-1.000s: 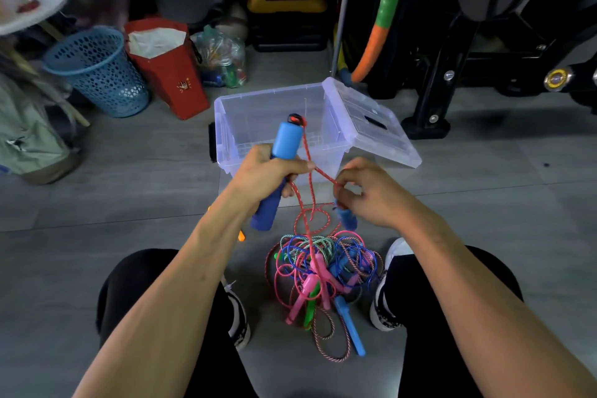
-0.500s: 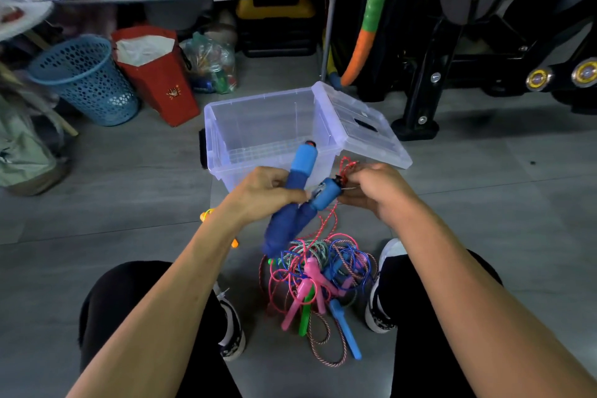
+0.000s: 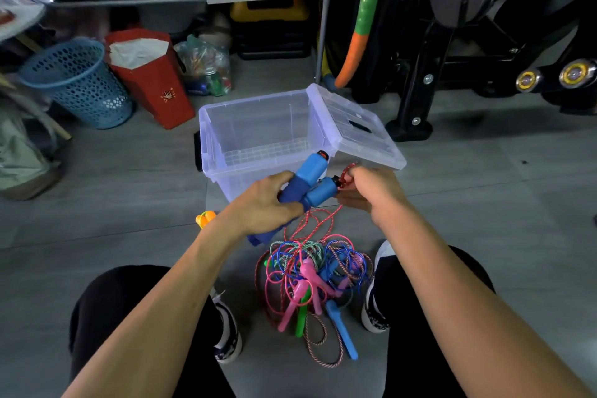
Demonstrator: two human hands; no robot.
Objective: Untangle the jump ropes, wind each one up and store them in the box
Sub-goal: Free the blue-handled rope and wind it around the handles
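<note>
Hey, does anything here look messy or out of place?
Yes: the jump ropes lie in one knotted pile on the floor between the shoes, cords and handles crossing. The clear box holds nothing visible, and its lid hangs open to one side.

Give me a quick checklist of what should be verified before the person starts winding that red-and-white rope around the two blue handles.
1. Both blue handles gripped together in the left hand: ok.
2. Right hand pinching the red-and-white rope close to the handle tips: ok.
3. Rope free of the tangled pile on the floor: not ok, it trails down into the pile.
4. Clear box open, its lid swung aside: ok.
5. Room in the box: ok, no ropes visible inside.
6. Rope free of knots along its length: cannot tell.
</note>
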